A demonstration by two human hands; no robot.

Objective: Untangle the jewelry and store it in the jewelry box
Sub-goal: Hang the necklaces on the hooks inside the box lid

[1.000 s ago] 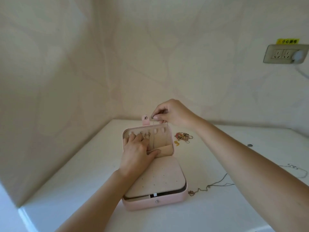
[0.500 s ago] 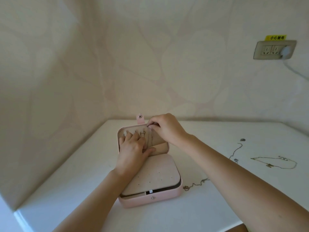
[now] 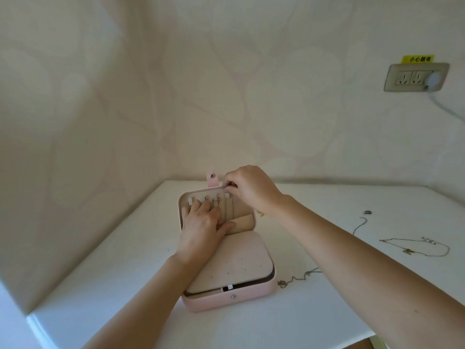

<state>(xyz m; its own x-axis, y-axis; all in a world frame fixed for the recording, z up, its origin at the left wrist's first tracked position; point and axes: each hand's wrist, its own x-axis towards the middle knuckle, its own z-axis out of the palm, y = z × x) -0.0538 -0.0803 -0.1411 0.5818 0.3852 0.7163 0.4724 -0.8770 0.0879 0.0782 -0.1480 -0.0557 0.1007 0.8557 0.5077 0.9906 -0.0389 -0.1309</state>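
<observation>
Right hand (image 3: 251,190) pinching thin chain (image 3: 227,210) at lid (image 3: 242,210) top of jewelry box (image 3: 226,301), left hand (image 3: 201,222) just below, straight fingers pressing lining

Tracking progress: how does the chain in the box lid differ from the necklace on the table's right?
The lid chain hangs straight from a hook; the table necklace lies in a loose loop. The right hand pinches at the lid chain's top; the table necklace lies untouched. Both are thin chains.
</observation>
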